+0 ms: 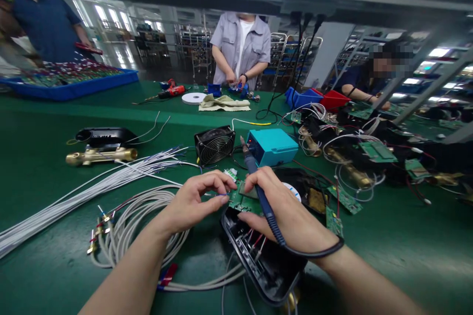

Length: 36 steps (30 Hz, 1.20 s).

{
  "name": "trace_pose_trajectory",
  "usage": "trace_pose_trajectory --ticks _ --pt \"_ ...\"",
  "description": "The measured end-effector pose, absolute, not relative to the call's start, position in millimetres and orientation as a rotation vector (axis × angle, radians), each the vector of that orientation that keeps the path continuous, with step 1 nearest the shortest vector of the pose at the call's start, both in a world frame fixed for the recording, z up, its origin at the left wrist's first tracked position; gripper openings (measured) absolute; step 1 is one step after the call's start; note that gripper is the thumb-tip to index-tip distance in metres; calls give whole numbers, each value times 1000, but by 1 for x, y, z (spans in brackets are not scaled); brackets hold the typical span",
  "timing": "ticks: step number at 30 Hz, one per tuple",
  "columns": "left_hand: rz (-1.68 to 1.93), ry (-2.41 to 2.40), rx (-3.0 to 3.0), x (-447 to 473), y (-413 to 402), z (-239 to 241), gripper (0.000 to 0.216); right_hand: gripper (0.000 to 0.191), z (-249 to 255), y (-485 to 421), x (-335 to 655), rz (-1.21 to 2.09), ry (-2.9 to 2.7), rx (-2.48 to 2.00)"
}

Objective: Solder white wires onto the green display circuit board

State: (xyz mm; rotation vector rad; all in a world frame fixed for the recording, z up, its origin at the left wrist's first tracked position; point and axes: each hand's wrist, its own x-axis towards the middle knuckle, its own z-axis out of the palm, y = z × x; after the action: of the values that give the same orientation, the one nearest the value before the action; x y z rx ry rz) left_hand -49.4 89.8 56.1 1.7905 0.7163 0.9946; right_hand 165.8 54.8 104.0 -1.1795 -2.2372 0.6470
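Observation:
My right hand (284, 204) grips a blue soldering iron (254, 172) like a pen; its cord loops around my wrist. The same hand rests on a green circuit board (242, 202) that sits over an open black housing (266, 266). My left hand (197, 199) pinches a thin blue wire (218, 195) at the board's left edge. Red and white leads run from the board down into the housing.
A teal soldering station (273, 145) and a small black fan (214, 143) stand behind the board. White cable bundles (111, 182) lie at left, with a brass fitting (99, 156). More boards and wires (369, 157) pile at right. Three people work across the green bench (406, 256).

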Motion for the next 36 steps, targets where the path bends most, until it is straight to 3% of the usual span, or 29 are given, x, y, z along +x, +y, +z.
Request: trace_pose_trajectory --ticks 5,11,18,36 --pt "992 716 1693 -49 90 56 9 12 98 51 176 436 -1992 -1015" --pt "967 768 1752 -50 88 60 6 31 85 23 191 399 -1443 -977" --pt "894 793 1872 -51 93 70 7 25 67 7 191 539 -1027 -906" --pt "824 831 1999 -51 95 81 7 23 61 9 187 692 -1095 -908"
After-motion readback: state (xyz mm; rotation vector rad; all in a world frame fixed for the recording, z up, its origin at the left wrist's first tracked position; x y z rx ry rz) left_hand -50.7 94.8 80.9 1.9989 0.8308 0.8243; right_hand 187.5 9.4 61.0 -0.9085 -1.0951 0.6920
